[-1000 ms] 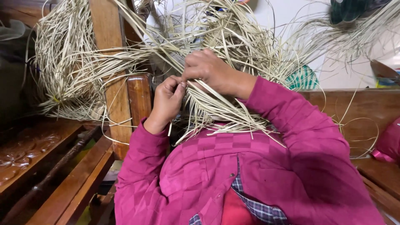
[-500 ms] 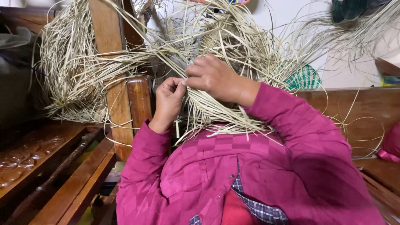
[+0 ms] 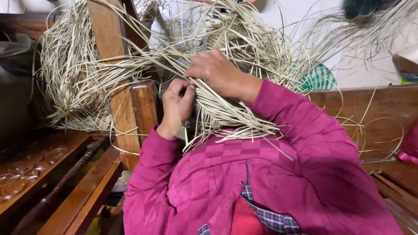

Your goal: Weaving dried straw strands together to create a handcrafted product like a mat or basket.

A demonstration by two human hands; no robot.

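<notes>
Since a moment ago, my right hand [image 3: 220, 74] slides a bit left over the straw strips [image 3: 226, 115]. It lies curled on them. My left hand [image 3: 176, 104] pinches a strip tight, beside the wooden post [image 3: 115, 100].

No packages, labels, signs or screens show anywhere in the head view.

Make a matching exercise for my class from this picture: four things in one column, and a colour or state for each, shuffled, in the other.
Things:
1. straw strands
2. sleeve
3. wooden post
4. left hand

Descriptions:
A. brown, upright
B. pale, loose
C. pinching strands
D. magenta

Pairs: 1-B, 2-D, 3-A, 4-C
</notes>
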